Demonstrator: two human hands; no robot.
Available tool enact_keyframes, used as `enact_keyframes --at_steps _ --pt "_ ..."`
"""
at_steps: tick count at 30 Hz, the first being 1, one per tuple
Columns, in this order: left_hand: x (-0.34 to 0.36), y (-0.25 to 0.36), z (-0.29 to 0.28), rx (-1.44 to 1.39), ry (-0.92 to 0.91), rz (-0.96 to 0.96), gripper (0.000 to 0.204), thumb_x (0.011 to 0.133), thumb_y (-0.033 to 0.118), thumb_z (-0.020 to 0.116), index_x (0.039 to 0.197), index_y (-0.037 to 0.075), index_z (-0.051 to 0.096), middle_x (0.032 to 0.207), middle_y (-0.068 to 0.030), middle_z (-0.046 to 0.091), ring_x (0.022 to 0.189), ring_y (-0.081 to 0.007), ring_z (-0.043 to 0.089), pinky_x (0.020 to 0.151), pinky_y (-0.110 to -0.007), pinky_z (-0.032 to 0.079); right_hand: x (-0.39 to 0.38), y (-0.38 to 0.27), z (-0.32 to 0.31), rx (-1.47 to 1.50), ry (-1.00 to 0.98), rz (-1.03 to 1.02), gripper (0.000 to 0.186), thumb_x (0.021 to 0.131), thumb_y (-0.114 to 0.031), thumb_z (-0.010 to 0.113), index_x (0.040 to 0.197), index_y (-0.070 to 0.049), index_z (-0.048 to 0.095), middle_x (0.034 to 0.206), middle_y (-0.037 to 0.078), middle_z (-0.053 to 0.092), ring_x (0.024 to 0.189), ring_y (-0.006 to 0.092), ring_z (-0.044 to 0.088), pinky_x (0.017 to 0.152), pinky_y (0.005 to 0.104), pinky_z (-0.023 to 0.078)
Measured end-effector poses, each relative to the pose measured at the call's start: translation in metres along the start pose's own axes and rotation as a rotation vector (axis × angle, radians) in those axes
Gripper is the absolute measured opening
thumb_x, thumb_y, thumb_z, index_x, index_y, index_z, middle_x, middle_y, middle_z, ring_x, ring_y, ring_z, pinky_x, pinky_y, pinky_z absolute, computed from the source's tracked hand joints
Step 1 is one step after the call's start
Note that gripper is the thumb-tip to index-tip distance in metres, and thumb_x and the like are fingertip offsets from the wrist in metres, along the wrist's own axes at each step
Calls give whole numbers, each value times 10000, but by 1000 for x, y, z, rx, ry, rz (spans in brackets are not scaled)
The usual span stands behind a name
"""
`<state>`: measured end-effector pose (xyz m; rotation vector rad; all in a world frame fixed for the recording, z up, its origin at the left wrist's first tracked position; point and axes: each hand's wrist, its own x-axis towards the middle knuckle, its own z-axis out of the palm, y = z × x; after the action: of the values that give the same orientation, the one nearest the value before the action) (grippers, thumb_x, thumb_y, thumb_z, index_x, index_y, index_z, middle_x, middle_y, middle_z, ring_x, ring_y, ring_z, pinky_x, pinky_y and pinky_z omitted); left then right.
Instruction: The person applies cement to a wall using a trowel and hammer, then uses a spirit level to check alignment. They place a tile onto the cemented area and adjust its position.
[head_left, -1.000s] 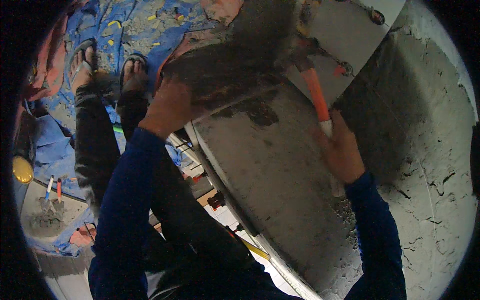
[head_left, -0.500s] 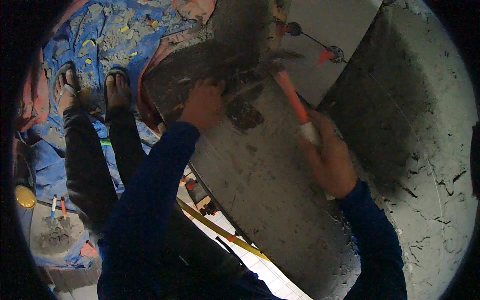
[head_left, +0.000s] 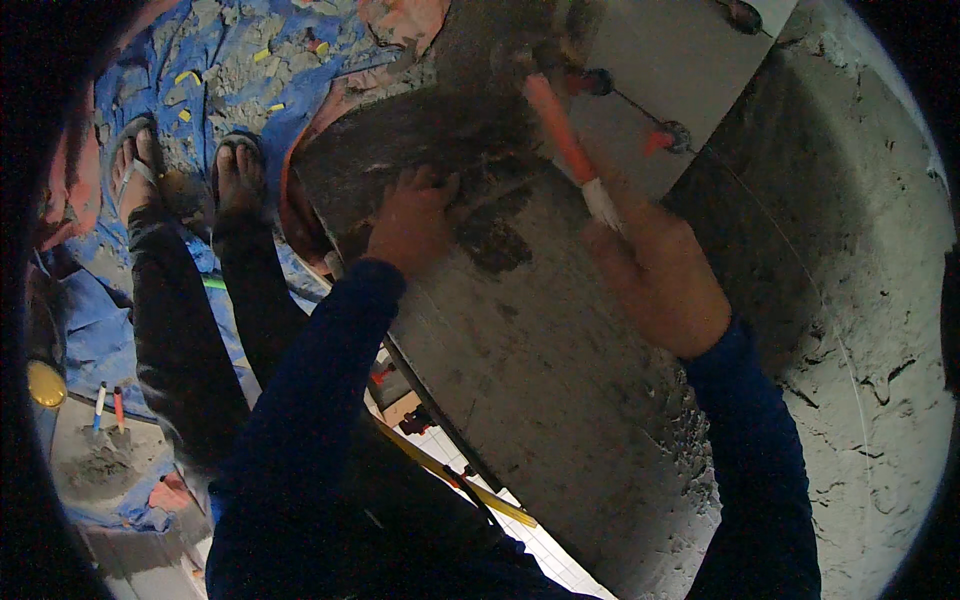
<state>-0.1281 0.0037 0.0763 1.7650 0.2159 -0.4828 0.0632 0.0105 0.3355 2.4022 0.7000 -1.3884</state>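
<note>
Gripping with the right hand (head_left: 668, 285), closed firmly around the white lower part of an orange-and-white-handled hammer (head_left: 566, 140) – slanted toward eleven o'clock from that fist, blurred at the head. Reaching with the left hand (head_left: 412, 222), at about nine to ten o'clock from the right, over the dark-stained far end of a long, grey, rough-surfaced slab (head_left: 560, 370), with fingers bent; cannot tell if holding anything there. Seeing, at twelve o'clock from the right hand, a smooth, flat grey tile (head_left: 680, 70); at three o'clock, a rough grey plastered wall (head_left: 880, 310); at ten o'clock from the left hand – a rumpled, debris-strewn blue tarp (head_left: 225, 110).
</note>
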Motion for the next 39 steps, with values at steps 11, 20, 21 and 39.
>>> enact_keyframes --at_steps 11,20,21,39 --pt "-2 7 -3 38 21 -10 497 992 367 593 1388 67 605 1274 -208 592 1261 -405 534 1033 -568 458 14 21 5 -67 -166 46 506 1014 -170 579 1492 -40 476 1037 310 684 991 494 671 865 466 535" --pt "-3 11 -4 93 20 -28 472 988 358 605 1359 68 633 1260 -200 603 1256 -378 547 1047 -558 461 5 48 28 -161 -240 78 458 996 -196 595 1400 10 532 1088 316 683 1022 498 662 890 525 528" --pt "-3 11 -3 80 37 -22 471 987 358 609 1360 72 634 1264 -201 604 1258 -379 546 1049 -559 460 5 50 34 -204 -152 -19 464 996 -198 596 1408 6 527 1097 315 682 1023 494 665 888 524 530" --pt "-12 16 -9 15 73 -91 560 967 407 616 1241 -80 620 1277 -252 562 1255 -400 513 1063 -509 446 18 -9 -7 -101 -86 71 567 991 -206 629 1487 -26 422 1184 346 657 1077 516 660 893 498 539"
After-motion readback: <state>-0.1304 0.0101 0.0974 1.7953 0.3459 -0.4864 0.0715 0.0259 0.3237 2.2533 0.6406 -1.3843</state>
